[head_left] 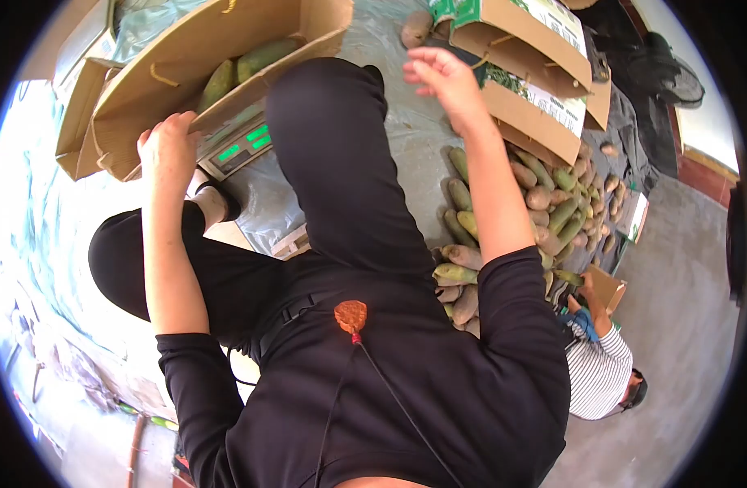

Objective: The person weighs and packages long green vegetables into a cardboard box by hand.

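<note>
An open cardboard box (137, 106) with rope handles stands on a scale (237, 148) whose green digits are lit. Inside it lie long green-brown vegetables (263, 58). My left hand (168, 150) has its fingers over the box's near edge, at the left. Out to the right, my right hand (448, 81) is raised with its fingers apart and nothing in them. Just beyond its fingertips lies a single brown vegetable (417, 28), beside more cardboard boxes (536, 122) with green and white print.
A large pile of green and brown vegetables (552, 203) covers the floor right of my right forearm. Another person in a striped shirt (598, 374) is at the lower right, near a small box (607, 289). A black fan-like object (672, 73) stands at the upper right.
</note>
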Demonstrator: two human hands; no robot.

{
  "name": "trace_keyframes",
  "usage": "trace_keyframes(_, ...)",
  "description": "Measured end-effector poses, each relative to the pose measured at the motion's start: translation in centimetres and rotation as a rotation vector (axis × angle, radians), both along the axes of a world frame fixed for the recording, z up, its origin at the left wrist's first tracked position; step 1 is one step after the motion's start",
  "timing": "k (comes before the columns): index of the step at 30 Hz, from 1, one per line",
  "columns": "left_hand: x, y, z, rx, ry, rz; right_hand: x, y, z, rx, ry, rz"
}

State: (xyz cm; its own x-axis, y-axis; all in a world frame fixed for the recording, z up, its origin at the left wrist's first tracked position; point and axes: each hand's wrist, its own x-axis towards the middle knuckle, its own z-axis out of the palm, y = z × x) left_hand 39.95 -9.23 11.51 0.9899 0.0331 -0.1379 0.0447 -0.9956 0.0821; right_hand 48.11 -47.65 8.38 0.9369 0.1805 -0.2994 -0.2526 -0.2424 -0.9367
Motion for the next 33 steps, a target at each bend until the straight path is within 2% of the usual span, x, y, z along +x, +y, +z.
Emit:
trace_keyframes(4, 0.1, -0.1, 0.2, 0.01, -0.001, -0.018, -6.4, -4.5, -9.5, -0.264, 0.091, -0.054)
trace_keyframes(6, 0.0, 0.4, -0.1, 0.014, -0.035, -0.074, -10.7, -6.4, -14.5, -0.504, 0.079, 0.075)
trace_keyframes(8, 0.2, 0.0, 0.3, 0.018, 0.003, -0.065, -14.8, -6.8, -16.9, -0.741, 0.155, 0.247)
trace_keyframes(10, 0.2, 0.3, 0.0, 0.03, 0.005, -0.056, -19.3, -8.1, -21.9, -0.88, 0.175, 0.502)
trace_keyframes(11, 0.2, 0.6, -0.3, 0.03, 0.008, -0.07, -21.6, -8.3, -23.4, -0.856, 0.249, 0.507)
trace_keyframes(12, 0.1, 0.7, -0.6, 0.016, -0.005, -0.05, -23.8, -8.3, -23.9, -0.832, 0.32, 0.513)
trace_keyframes(14, 0.1, -0.1, 0.1, 0.021, 0.001, -0.023, -27.7, -7.9, -22.9, -0.784, 0.257, 0.577)
trace_keyframes(16, 0.1, -0.1, 0.1, 0.005, -0.006, -0.02, -32.5, -8.4, -26.8, -0.766, 0.462, 0.611)
trace_keyframes(19, 0.1, -0.1, 0.0, -0.005, -0.004, -0.004, -32.3, -7.6, -22.1, -0.779, 0.463, 0.55)
trace_keyframes(23, 0.2, 0.0, -0.1, -0.013, -0.005, -0.006, -31.3, -8.0, -24.6, -0.742, 0.591, 0.46)
trace_keyframes(25, 0.1, 0.0, -0.1, -0.011, -0.027, -0.011, -30.3, -7.2, -24.9, -0.742, 0.58, 0.574)
trace_keyframes(30, -0.3, -0.1, -0.4, 0.019, -0.087, -0.054, -27.9, -5.1, -21.8, -0.758, 0.523, 0.58)
trace_keyframes(32, -0.2, -0.5, 0.1, 0.011, -0.017, -0.006, -28.0, -5.0, -23.4, -0.76, 0.499, 0.6)
trace_keyframes(33, -0.1, -0.9, 0.6, -0.001, 0.005, 0.018, -28.2, -4.9, -25.5, -0.832, 0.573, 0.587)
